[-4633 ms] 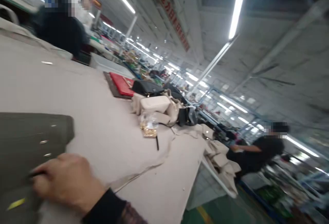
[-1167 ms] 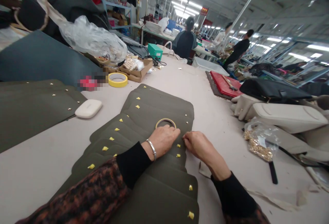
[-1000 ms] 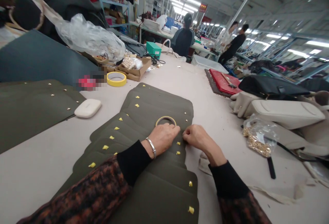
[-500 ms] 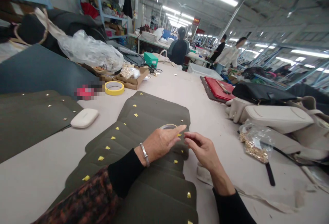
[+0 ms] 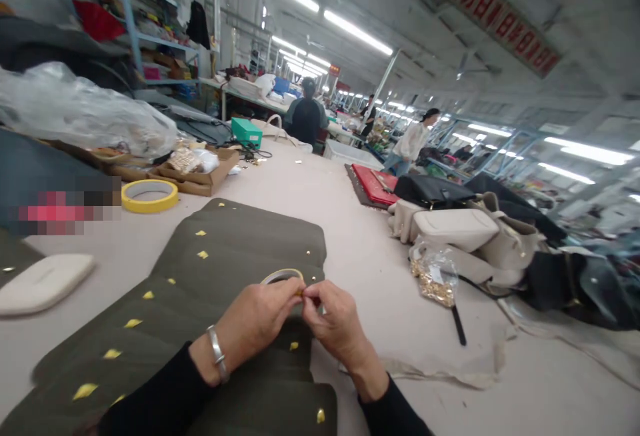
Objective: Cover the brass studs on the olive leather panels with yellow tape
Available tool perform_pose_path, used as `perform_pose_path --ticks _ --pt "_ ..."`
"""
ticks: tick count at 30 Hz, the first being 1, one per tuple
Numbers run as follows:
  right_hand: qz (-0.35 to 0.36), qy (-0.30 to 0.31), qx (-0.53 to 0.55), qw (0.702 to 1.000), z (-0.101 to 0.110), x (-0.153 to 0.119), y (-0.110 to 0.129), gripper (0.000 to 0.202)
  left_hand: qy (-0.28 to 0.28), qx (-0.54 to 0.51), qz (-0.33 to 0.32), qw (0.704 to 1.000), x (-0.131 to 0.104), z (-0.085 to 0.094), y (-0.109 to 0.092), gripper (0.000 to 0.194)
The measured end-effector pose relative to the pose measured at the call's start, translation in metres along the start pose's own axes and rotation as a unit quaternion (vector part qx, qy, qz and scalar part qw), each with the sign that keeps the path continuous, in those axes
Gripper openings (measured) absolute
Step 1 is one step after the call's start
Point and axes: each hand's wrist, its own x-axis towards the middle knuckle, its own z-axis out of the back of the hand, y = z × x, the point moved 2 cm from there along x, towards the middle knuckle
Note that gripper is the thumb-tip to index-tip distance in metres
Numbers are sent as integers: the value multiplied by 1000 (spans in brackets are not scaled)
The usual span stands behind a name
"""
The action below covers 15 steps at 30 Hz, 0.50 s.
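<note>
Several dark olive panels lie overlapped on the table in front of me, with small yellow tape pieces stuck along both sides. Over their right side my left hand is closed, a yellow tape roll partly hidden behind its fingers. My right hand meets it in a pinch, fingertips nearly touching the left ones. A bit of yellow tape shows between the fingertips. Two small metal studs show on the panel beyond my hands.
Another yellow tape roll lies left, beside a cardboard box of small parts. A cream case sits nearer. At right are cream bags, a bag of gold hardware and a red item. People are farther back.
My hands have come together, and the left fingers, stretched out before, now bend into a pinch. The view has turned to the right, so things on the table sit farther left.
</note>
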Motion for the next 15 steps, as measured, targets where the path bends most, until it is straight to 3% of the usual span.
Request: perform_pose_path --ticks 5,8,10,12,15 --pt "-32 -41 -9 999 -3 2 5 15 -21 12 3 1000 3 0 3 16" --pt "-158 -40 80 983 -7 4 7 12 -68 69 -21 995 1 0 0 19" --pt "-274 -32 186 943 -12 4 3 10 -107 106 -45 988 -1 0 -5 21" --pt "-373 -32 282 883 -17 4 -7 11 -133 122 -64 982 -3 -1 -11 22" --pt "-476 -47 358 802 -15 1 -32 23 -114 130 -55 983 -2 -4 -14 19"
